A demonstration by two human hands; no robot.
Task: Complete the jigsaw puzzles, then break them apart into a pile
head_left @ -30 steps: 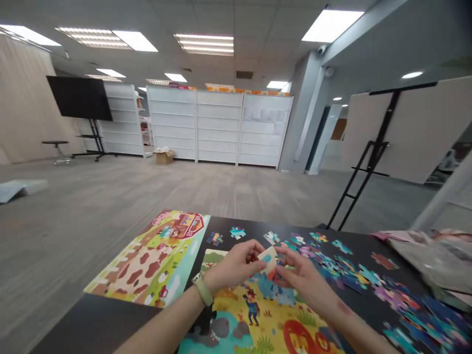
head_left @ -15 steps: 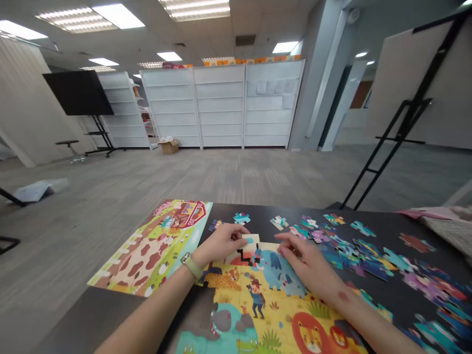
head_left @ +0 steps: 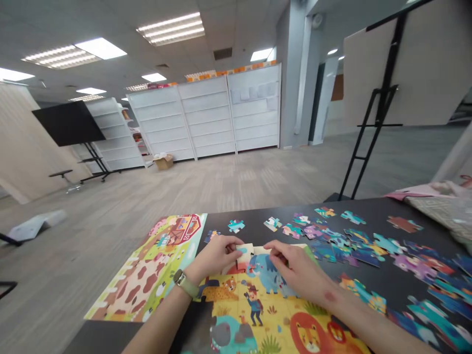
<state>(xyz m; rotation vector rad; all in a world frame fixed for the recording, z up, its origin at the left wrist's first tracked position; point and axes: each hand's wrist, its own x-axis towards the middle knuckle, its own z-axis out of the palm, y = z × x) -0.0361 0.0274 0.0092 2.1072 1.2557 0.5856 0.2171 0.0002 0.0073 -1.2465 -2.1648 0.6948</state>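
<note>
A part-built animal jigsaw (head_left: 273, 314) lies on the black table (head_left: 372, 209) in front of me, showing an elephant, a lion and a hippo. My left hand (head_left: 214, 255), with a watch on the wrist, pinches a pale puzzle piece (head_left: 245, 250) at the jigsaw's top edge. My right hand (head_left: 298, 268) lies over the elephant area, fingers curled down and pressing on the pieces beside that one. The two hands' fingertips are nearly touching.
A finished farm jigsaw (head_left: 151, 270) lies at the table's left. Several loose pieces (head_left: 354, 243) are scattered at the right, with a bag (head_left: 438, 204) at the far right edge. An easel (head_left: 372, 113), white shelves (head_left: 206, 118) and a screen (head_left: 68, 123) stand beyond.
The pale piece went from held up in both hands down onto the jigsaw's top edge. My view swung slightly right and tilted.
</note>
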